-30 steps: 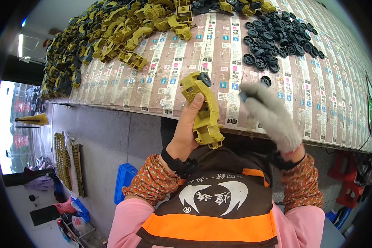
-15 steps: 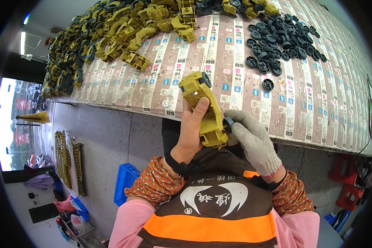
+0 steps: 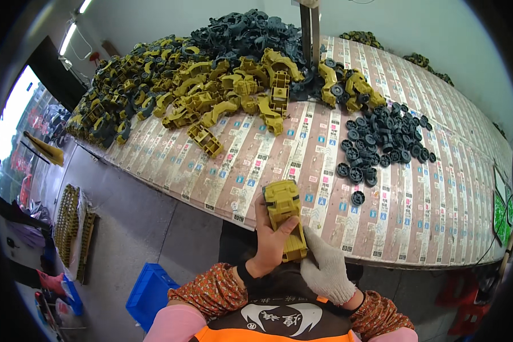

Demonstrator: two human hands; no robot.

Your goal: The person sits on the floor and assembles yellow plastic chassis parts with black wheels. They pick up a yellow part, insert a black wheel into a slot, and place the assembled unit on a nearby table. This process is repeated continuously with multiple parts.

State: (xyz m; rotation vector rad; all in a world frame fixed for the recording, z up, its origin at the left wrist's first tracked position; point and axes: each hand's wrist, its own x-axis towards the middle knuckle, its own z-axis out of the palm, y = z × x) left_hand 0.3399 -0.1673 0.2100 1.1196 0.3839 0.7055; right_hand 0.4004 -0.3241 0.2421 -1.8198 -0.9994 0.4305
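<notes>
Turned the yellow toy car (image 3: 282,199) since earlier; holding it near the tabletop (image 3: 382,211)'s near edge, left hand (image 3: 272,244) wrapped around; touching its right side with gloved right hand (image 3: 328,269), cannot tell that grip's closure.

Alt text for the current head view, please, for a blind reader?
A bare left hand grips a yellow plastic toy vehicle body; the right hand, in a whitish glove, is at its lower right side. Beyond, a striped table holds a heap of yellow and dark plastic vehicle parts, with dark round plastic wheels to its right.
</notes>
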